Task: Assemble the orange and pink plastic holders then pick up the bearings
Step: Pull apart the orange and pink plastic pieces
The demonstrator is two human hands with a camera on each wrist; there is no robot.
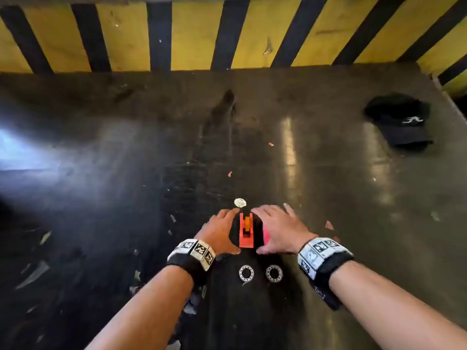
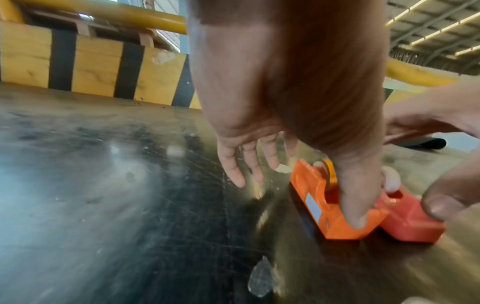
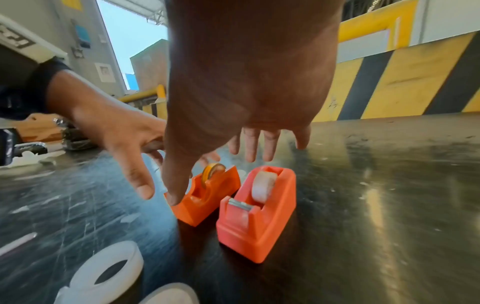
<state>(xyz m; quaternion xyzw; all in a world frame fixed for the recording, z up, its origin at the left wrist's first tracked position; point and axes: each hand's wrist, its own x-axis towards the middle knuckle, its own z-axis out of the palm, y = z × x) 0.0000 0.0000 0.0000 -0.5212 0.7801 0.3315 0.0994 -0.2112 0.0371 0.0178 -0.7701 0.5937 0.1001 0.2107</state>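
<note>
The orange holder (image 1: 246, 232) stands on the dark table between my hands, an amber roll seated in it. The pink holder (image 3: 257, 218), with a white roll, stands close beside it on the right, mostly hidden under my right hand in the head view. My left hand (image 1: 222, 231) is spread with straight fingers, and its thumb rests on the near end of the orange holder (image 2: 319, 197). My right hand (image 1: 278, 228) hovers spread over the pink holder (image 2: 410, 222), thumb down by the holders' near ends. Two ring bearings (image 1: 246, 273) (image 1: 274, 273) lie just behind my wrists.
A small white disc (image 1: 240, 202) lies just beyond the orange holder. A black cap (image 1: 401, 122) sits at the far right of the table. A yellow and black striped barrier (image 1: 227, 34) closes the far edge. Scraps of tape litter the left side.
</note>
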